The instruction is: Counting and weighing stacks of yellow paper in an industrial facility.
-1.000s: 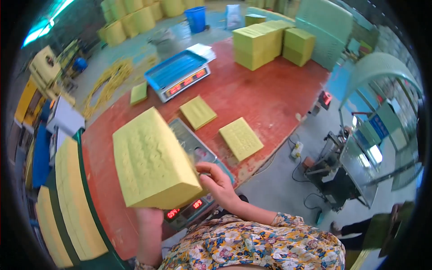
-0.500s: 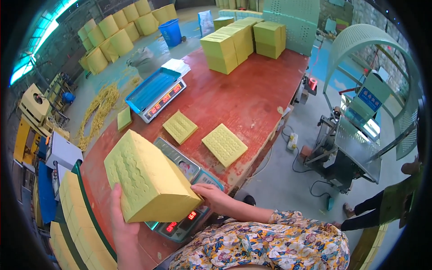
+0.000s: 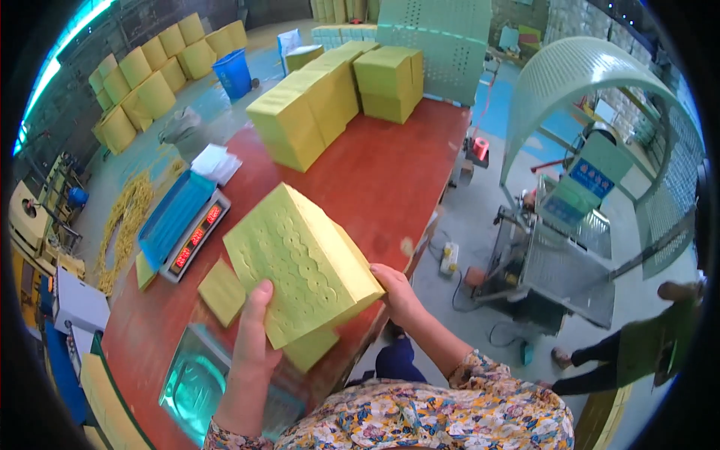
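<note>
Between my two hands a thick block of yellow paper (image 3: 300,262), its face pressed with wavy rows of round marks, is held tilted above the red table (image 3: 390,180). My left hand (image 3: 255,334) grips its near left side, the thumb lying on the patterned face. At the right lower corner my right hand (image 3: 397,292) is closed on the block's edge. Below it, partly covered, lies a thin yellow paper stack (image 3: 313,349), and another thin yellow stack (image 3: 223,292) lies to the left. A scale with a shiny clear plate (image 3: 196,382) sits by my left forearm.
A second scale with a blue tray (image 3: 176,217) stands at the table's left, beside white sheets (image 3: 215,163). Tall yellow paper blocks (image 3: 300,120) stand at the far end. A machine with a curved perforated guard (image 3: 600,67) and a person (image 3: 652,337) are at the right.
The block has moved right and away from the near scale, held in both hands. My view has shifted too, so the table and far blocks appear further left.
</note>
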{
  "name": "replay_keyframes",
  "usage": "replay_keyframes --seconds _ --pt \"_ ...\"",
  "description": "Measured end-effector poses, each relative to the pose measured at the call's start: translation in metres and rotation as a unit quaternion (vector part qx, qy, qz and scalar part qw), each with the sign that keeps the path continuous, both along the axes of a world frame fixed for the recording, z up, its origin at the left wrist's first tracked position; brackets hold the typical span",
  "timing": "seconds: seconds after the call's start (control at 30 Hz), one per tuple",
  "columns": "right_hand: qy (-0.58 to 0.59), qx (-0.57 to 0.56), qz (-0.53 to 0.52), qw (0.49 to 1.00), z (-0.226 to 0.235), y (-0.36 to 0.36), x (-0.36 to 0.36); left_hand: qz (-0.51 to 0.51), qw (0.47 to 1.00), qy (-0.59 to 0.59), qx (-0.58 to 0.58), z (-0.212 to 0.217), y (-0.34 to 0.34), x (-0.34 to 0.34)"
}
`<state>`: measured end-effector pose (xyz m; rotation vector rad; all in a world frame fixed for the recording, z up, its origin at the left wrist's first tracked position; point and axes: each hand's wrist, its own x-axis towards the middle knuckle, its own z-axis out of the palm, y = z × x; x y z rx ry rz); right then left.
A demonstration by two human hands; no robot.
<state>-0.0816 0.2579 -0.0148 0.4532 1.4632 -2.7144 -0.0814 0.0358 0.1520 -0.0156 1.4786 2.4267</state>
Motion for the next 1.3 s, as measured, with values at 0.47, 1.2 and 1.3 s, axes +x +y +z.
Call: replay_keyframes --seconds 0.47,1.2,1.3 --pt "-0.015 0.246 -0.014 0.969 -0.026 0.25 -0.265 0.036 0.995 -0.083 0.032 -0.057 0.242 -0.265" --pt "0.156 0.687 -0.086 0.705 -0.014 0.213 -0.249 -0.064 0.532 0.607 -0.587 -0.03 0.269 -0.335" --pt "0.156 0.698 -0.082 0.694 -0.017 0.23 -0.293 -0.033 0.534 0.599 -0.596 -0.037 0.286 -0.378"
